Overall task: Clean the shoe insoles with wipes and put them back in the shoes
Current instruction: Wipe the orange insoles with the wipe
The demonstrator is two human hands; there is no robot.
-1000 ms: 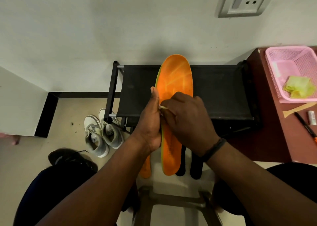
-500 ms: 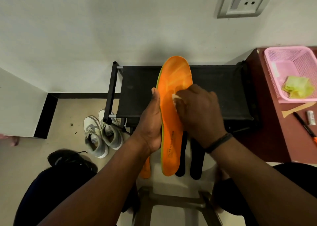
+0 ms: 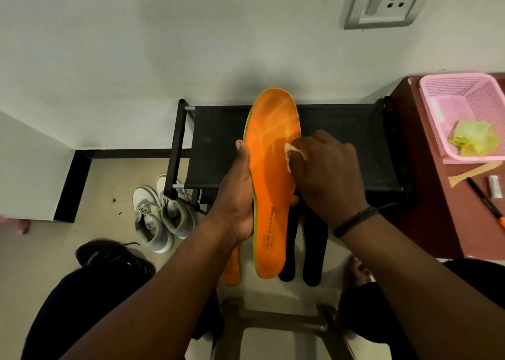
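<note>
The left hand (image 3: 235, 204) holds the orange insole (image 3: 270, 179) while the right hand (image 3: 325, 174) rubs a pinched wipe (image 3: 293, 152) on it; three other insoles (image 3: 314, 239) wait, none back in the shoes (image 3: 161, 212).

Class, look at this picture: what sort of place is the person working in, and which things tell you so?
Probably a room in a home, near the shoe storage. A black shoe rack stands against the wall, grey-white sneakers sit on the floor, and a wall socket is above.

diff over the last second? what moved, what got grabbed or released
Right hand slid the small white wipe up the long orange foam insole, from mid-length toward the toe. Nothing grabbed or released. Left hand still grips the insole's left edge; insole upright as before.
</note>
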